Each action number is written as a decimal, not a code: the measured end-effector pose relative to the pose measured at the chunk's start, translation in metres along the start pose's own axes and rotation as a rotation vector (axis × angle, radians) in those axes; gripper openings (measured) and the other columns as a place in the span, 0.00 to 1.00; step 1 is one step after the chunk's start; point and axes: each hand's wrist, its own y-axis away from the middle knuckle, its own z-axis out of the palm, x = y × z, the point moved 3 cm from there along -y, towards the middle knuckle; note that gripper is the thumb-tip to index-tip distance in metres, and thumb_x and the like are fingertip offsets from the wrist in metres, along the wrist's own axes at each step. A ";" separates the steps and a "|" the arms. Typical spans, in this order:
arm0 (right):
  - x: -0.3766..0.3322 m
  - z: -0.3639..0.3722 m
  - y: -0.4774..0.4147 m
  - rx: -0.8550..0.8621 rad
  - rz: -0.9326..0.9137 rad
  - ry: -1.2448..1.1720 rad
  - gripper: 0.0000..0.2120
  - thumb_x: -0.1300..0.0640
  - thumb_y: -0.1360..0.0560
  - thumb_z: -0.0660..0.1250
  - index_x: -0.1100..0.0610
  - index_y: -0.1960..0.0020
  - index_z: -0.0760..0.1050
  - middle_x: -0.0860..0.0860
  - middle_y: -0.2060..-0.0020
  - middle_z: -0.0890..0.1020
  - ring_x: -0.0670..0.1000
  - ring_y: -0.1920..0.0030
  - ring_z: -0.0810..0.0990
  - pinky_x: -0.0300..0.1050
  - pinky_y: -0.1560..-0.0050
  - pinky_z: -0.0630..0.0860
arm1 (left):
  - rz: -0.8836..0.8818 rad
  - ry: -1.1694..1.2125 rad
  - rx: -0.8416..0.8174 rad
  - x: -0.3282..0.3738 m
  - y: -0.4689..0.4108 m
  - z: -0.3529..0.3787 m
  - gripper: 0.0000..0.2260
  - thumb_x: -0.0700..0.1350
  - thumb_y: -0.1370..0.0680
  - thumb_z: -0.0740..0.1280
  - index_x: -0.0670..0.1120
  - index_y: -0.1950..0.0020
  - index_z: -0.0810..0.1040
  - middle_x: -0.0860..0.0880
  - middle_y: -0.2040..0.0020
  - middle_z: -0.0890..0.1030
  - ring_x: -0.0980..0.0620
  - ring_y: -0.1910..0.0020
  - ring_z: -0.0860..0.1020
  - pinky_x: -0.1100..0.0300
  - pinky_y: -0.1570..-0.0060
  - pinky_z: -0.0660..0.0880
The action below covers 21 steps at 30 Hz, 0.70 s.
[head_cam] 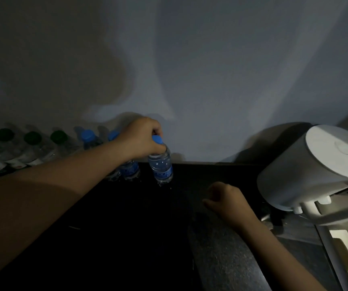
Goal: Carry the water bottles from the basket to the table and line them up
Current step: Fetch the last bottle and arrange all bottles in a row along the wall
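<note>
Left hand (141,139) is clamped round the neck of a blue-capped water bottle (161,164), clear water inside, upright at the right end of the row of bottles (32,148) on the dark worktop (127,217), while the right hand (225,198) hangs loosely curled, holding nothing.

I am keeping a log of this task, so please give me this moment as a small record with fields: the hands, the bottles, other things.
left hand: grips the neck of a blue-capped bottle, upright, at the right end of the row
right hand: rests on the dark table, loosely curled, holds nothing
row by the wall: four green-capped bottles on the left, then two other blue-capped bottles
other: white kettle at the right
basket: not in view
</note>
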 end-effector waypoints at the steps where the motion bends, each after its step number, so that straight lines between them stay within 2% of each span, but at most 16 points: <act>1: 0.001 0.002 -0.001 -0.004 0.000 0.004 0.13 0.51 0.29 0.72 0.53 0.46 0.77 0.46 0.57 0.79 0.45 0.58 0.78 0.35 0.60 0.71 | -0.001 0.003 0.007 -0.002 -0.003 0.000 0.07 0.44 0.36 0.74 0.47 0.62 0.79 0.55 0.63 0.77 0.54 0.62 0.75 0.62 0.65 0.70; 5: 0.000 0.006 -0.004 0.002 0.000 0.006 0.12 0.52 0.29 0.72 0.54 0.47 0.77 0.47 0.57 0.80 0.45 0.59 0.77 0.36 0.60 0.71 | -0.001 -0.009 -0.008 -0.006 -0.010 -0.004 0.07 0.43 0.35 0.75 0.44 0.60 0.80 0.50 0.60 0.79 0.52 0.60 0.76 0.60 0.62 0.72; 10: -0.001 0.010 -0.006 -0.001 0.002 -0.003 0.12 0.52 0.29 0.72 0.54 0.47 0.77 0.46 0.59 0.79 0.45 0.58 0.78 0.37 0.58 0.72 | -0.014 -0.003 -0.014 -0.015 -0.011 -0.006 0.06 0.42 0.34 0.75 0.45 0.61 0.80 0.53 0.63 0.78 0.58 0.65 0.74 0.66 0.68 0.69; 14: 0.000 0.012 -0.006 -0.005 0.004 0.000 0.12 0.52 0.29 0.72 0.54 0.48 0.77 0.48 0.57 0.81 0.47 0.56 0.80 0.40 0.56 0.75 | -0.027 -0.005 -0.031 -0.021 -0.010 -0.005 0.06 0.41 0.35 0.75 0.45 0.62 0.79 0.52 0.63 0.78 0.56 0.64 0.75 0.64 0.67 0.70; 21: 0.004 0.016 -0.006 -0.034 0.012 -0.001 0.13 0.52 0.28 0.72 0.52 0.45 0.77 0.44 0.60 0.77 0.42 0.59 0.76 0.32 0.61 0.70 | -0.056 0.000 -0.040 -0.026 -0.011 -0.006 0.07 0.41 0.35 0.75 0.47 0.63 0.78 0.53 0.63 0.78 0.58 0.64 0.75 0.66 0.69 0.67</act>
